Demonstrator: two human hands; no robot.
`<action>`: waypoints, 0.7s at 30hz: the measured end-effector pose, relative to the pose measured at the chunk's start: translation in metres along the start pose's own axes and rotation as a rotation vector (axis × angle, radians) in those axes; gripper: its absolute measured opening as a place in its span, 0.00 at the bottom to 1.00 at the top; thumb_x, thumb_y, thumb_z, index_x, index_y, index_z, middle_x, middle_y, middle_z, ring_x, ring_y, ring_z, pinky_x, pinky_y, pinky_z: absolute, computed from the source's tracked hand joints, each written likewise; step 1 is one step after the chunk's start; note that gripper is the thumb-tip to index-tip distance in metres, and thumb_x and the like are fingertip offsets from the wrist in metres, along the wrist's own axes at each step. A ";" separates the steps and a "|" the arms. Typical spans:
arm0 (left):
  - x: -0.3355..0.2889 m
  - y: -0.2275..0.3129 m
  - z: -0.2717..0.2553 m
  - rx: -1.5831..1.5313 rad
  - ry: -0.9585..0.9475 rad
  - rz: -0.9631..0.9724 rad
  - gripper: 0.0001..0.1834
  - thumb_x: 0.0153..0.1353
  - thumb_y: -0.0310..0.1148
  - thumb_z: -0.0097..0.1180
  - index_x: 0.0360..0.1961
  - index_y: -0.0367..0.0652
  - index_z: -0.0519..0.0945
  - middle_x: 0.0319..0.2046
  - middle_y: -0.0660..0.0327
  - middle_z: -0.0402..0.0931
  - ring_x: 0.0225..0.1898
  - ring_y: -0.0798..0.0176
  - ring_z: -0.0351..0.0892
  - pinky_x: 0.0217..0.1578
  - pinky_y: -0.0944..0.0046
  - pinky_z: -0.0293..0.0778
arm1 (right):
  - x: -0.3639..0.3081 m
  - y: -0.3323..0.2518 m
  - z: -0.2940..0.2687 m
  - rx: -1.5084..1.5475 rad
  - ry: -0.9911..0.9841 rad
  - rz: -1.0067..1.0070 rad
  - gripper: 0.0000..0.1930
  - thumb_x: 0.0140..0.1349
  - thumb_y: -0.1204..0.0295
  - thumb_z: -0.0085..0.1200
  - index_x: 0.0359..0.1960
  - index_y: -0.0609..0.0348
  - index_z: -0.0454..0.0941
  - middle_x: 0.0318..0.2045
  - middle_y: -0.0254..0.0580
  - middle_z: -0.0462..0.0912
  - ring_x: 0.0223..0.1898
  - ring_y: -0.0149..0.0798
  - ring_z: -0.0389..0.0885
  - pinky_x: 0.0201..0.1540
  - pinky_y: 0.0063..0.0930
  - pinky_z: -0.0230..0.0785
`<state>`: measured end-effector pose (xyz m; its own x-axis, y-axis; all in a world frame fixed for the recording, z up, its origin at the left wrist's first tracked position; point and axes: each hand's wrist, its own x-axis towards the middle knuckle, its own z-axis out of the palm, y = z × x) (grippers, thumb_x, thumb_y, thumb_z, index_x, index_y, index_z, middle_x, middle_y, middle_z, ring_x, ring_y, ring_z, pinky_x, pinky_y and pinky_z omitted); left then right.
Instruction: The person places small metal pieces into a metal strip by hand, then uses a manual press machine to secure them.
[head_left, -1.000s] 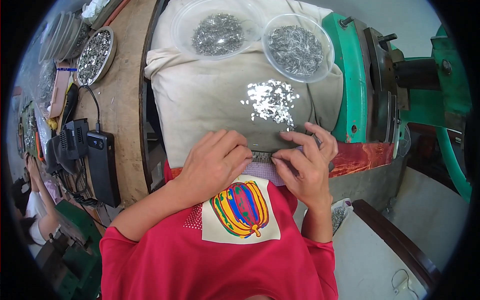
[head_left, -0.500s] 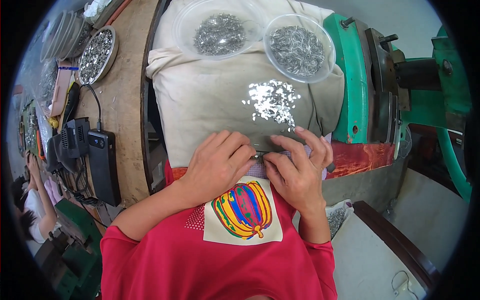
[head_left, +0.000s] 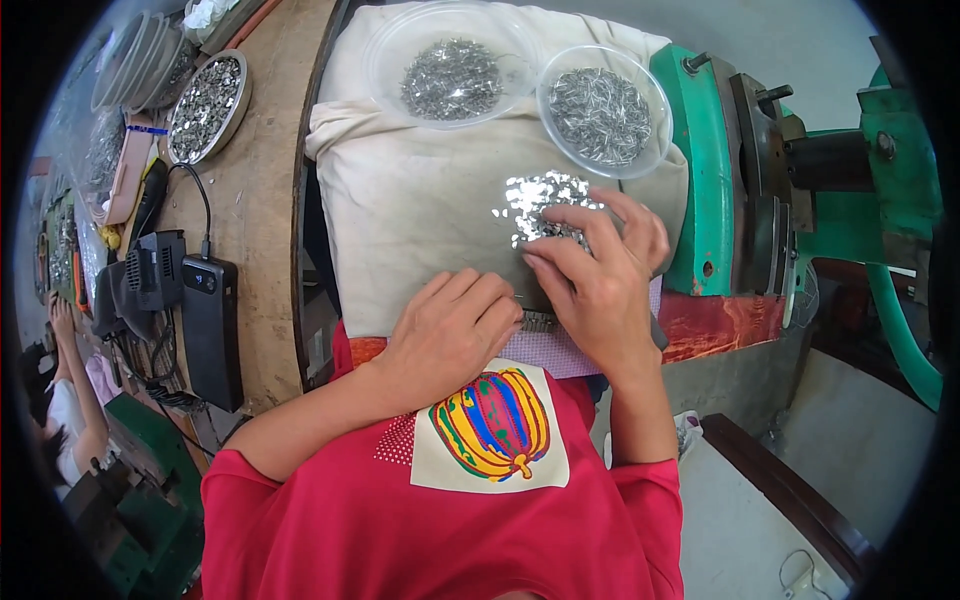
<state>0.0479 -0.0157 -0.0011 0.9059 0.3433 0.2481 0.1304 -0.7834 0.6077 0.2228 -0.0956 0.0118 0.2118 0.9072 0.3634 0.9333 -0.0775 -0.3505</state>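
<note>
My left hand (head_left: 452, 325) rests at the near edge of the cloth, its fingers curled and closed at the end of a small ridged metal strip (head_left: 538, 322). The fingers hide most of that strip. My right hand (head_left: 605, 265) is over the near right side of a pile of shiny flat metal pieces (head_left: 550, 190). Its thumb and index fingertips are pressed close together, while the other fingers reach over the pile. Whatever lies between those fingertips is too small to make out.
Two clear plastic bowls, a wide one (head_left: 383, 80) and a round one (head_left: 549, 85), hold small metal parts at the cloth's far side. A green machine (head_left: 690, 180) stands right. On the wooden bench (head_left: 262, 190) left are a dish (head_left: 243, 92) of metal bits and a black power bank (head_left: 210, 330).
My right hand has moved away from the metal strip, up to the pile of shiny pieces. My left hand has stayed at the strip, more of which now shows.
</note>
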 end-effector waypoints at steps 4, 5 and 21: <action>0.000 0.000 -0.005 -0.027 -0.002 -0.003 0.12 0.52 0.29 0.66 0.36 0.41 0.77 0.35 0.61 0.71 0.38 0.58 0.73 0.39 0.59 0.69 | 0.011 -0.004 0.009 -0.015 -0.030 -0.025 0.06 0.47 0.69 0.68 0.28 0.49 0.84 0.44 0.28 0.81 0.59 0.46 0.70 0.63 0.49 0.51; 0.000 0.000 -0.005 -0.045 -0.004 -0.020 0.14 0.51 0.29 0.67 0.37 0.41 0.77 0.36 0.61 0.71 0.39 0.58 0.73 0.39 0.59 0.69 | 0.012 -0.004 0.010 -0.036 -0.032 -0.032 0.06 0.48 0.70 0.68 0.27 0.49 0.85 0.44 0.28 0.82 0.58 0.46 0.71 0.61 0.47 0.52; 0.003 -0.003 -0.002 -0.064 -0.009 -0.009 0.13 0.49 0.28 0.68 0.34 0.41 0.77 0.38 0.59 0.74 0.39 0.54 0.75 0.37 0.56 0.71 | -0.035 -0.004 -0.022 0.137 -0.069 0.112 0.07 0.50 0.74 0.66 0.32 0.50 0.83 0.47 0.28 0.82 0.60 0.48 0.70 0.63 0.45 0.50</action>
<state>0.0499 -0.0112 -0.0005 0.9082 0.3454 0.2363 0.1125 -0.7454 0.6570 0.2184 -0.1368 0.0195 0.2874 0.9228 0.2567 0.8558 -0.1270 -0.5015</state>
